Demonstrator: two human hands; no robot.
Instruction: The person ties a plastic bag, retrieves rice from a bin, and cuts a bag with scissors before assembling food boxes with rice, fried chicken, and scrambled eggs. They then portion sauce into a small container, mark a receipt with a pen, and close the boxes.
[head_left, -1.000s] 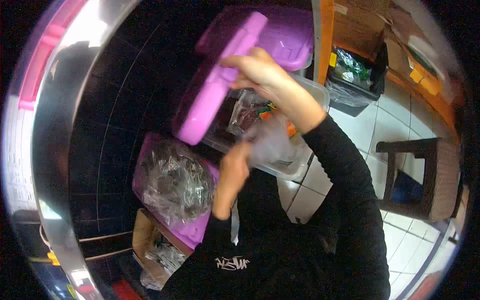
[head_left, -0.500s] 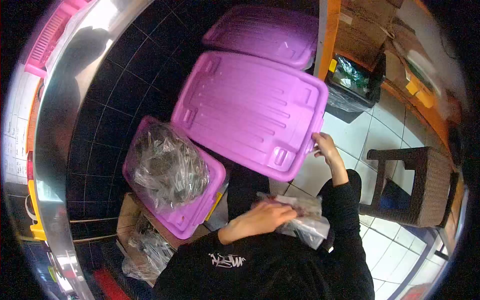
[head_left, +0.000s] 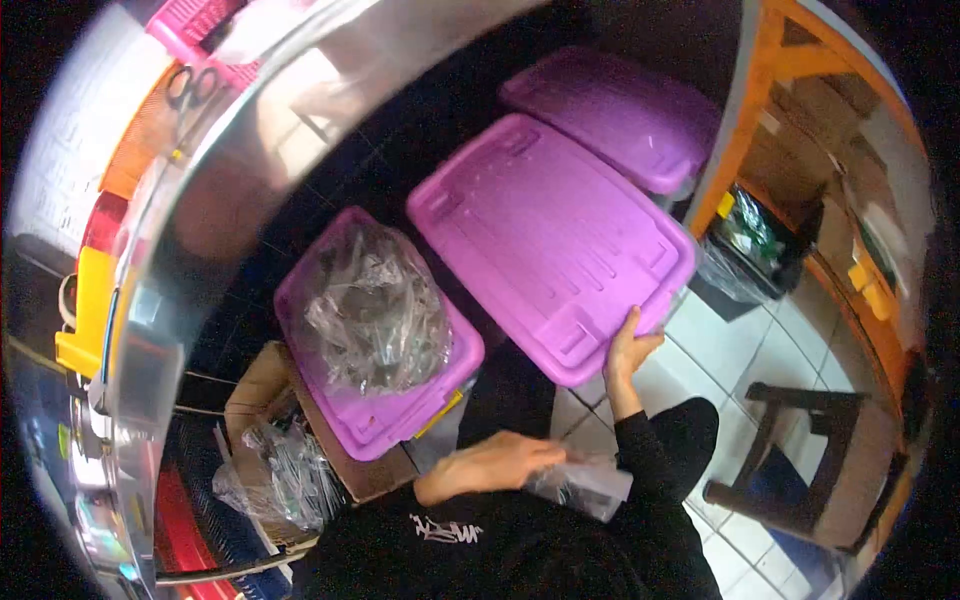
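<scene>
A large purple lid (head_left: 545, 240) is spread out in front of me, over a bin mostly hidden beneath it. Its near right edge is pinched by my right hand (head_left: 628, 355), with the thumb on top and the fingers at the rim. Low in front of my shirt, my left hand (head_left: 510, 460) is closed round a crumpled clear plastic bag (head_left: 585, 485); motion blurs it, and its contents cannot be made out. Left of the lid, a big clear bag (head_left: 375, 310) with dull grey-looking contents rests on a smaller purple lid (head_left: 365, 430).
Another purple-lidded bin (head_left: 620, 115) stands behind. An open cardboard box (head_left: 255, 385) holding clear plastic packets is at lower left, below a metal counter edge (head_left: 330, 90). On the right are a lined black bin (head_left: 765, 250) and a brown stool (head_left: 800, 460).
My view has turned, shifting the bins rightward. My right hand now has its thumb over the lid's rim. The left hand has drawn the plastic bag slightly closer to my body.
</scene>
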